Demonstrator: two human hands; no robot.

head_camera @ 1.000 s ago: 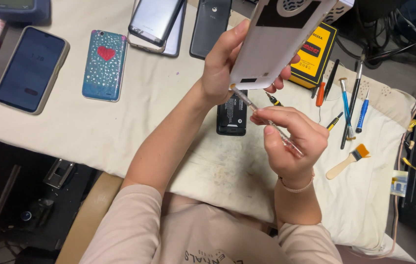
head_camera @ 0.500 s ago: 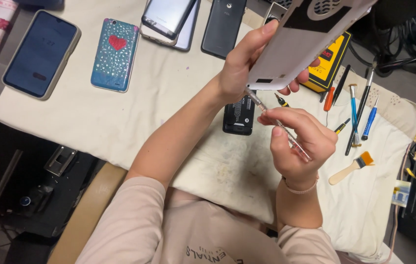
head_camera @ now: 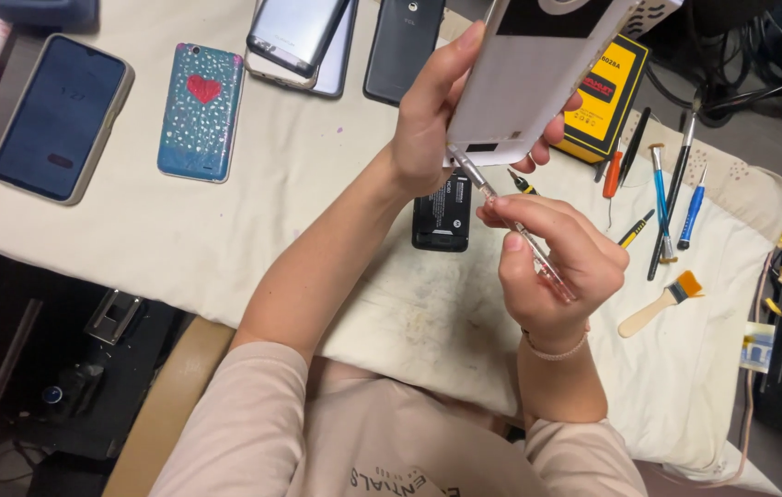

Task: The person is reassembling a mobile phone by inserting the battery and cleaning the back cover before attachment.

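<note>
Cream cloth [head_camera: 299, 230] covers the table; dark clutter [head_camera: 60, 368] lies below.

Teal glitter phone case [head_camera: 200, 112] bears red heart.

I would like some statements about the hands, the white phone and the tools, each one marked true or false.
1. The left hand holds the white phone up. True.
2. The right hand holds the small brush. False: it holds a thin screwdriver; the brush lies on the cloth.
3. The screwdriver tip meets the phone's lower edge. True.
4. The black battery lies inside the phone. False: it lies on the cloth.
</note>
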